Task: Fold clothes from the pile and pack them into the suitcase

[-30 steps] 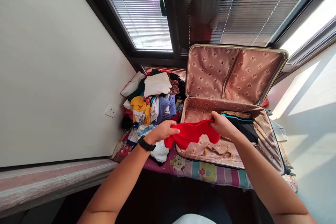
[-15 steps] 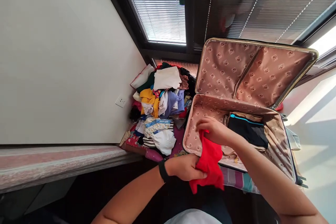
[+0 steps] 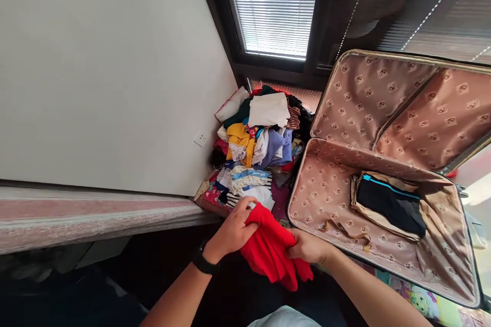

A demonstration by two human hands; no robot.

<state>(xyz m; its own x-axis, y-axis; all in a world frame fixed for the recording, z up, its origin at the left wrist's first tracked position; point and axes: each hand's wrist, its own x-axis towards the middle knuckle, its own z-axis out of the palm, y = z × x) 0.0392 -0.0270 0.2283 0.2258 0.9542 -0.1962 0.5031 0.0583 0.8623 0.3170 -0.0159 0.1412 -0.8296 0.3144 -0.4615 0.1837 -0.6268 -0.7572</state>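
Note:
Both my hands hold a red garment (image 3: 270,250), bunched low in front of me. My left hand (image 3: 233,230), with a black band on its wrist, grips the garment's upper left part. My right hand (image 3: 307,246) pinches its right side. The garment hangs just outside the near left corner of an open suitcase (image 3: 326,199) with pink patterned lining. Inside the suitcase lies a folded black garment with a blue stripe (image 3: 391,207) on top of a tan one.
A pile of mixed clothes (image 3: 255,156) lies left of the suitcase against the white wall (image 3: 115,71). The suitcase lid (image 3: 399,107) stands upright against a window with blinds (image 3: 274,5). A pinkish ledge (image 3: 95,214) runs along the left.
The red garment has come from over the suitcase down toward my body, now bunched. My right hand dropped from its top to its right side. The view has swung left.

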